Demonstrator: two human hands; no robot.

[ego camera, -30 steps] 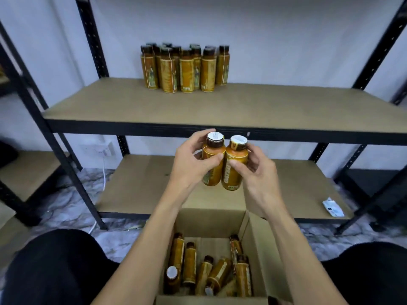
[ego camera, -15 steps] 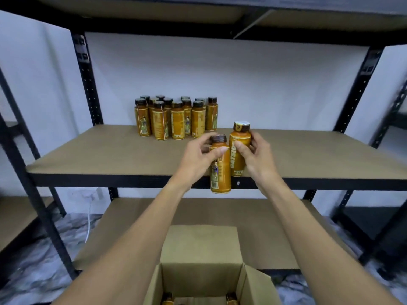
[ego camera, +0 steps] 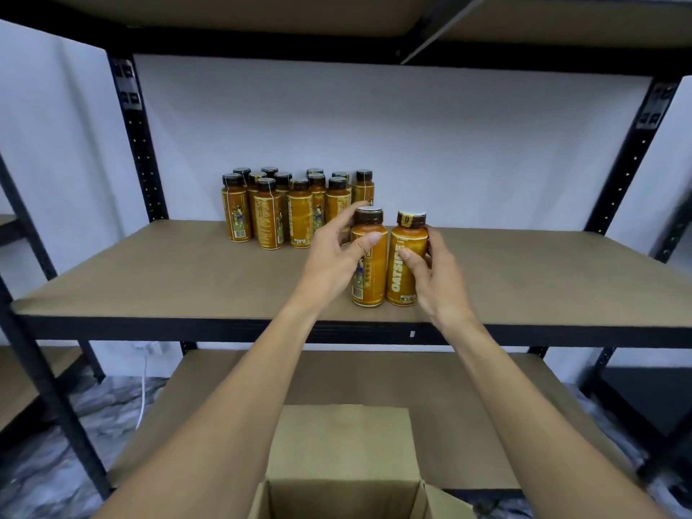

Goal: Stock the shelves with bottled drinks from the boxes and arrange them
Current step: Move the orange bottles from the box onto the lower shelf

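Hands reach over the front part of the middle shelf board (ego camera: 168,279), each wrapped round one orange Oatside bottle. The left hand (ego camera: 333,256) grips the left bottle (ego camera: 369,271), thumb laid across the front of the label and fingers curled behind, the index tip up beside the dark brown cap (ego camera: 369,216). The right hand (ego camera: 436,279) grips the right bottle (ego camera: 406,271), thumb pressed on the white lettering and fingers curled round the far side. Both bottles are upright, side by side and almost touching, near the board's front edge and right of its middle; whether their bases rest on the board cannot be told. Farther back on the same board, a cluster of matching bottles (ego camera: 284,215) stands in close rows by the white wall (ego camera: 468,151). Below the board's front edge an open cardboard box (ego camera: 337,443) sits before the lower shelf (ego camera: 468,406).
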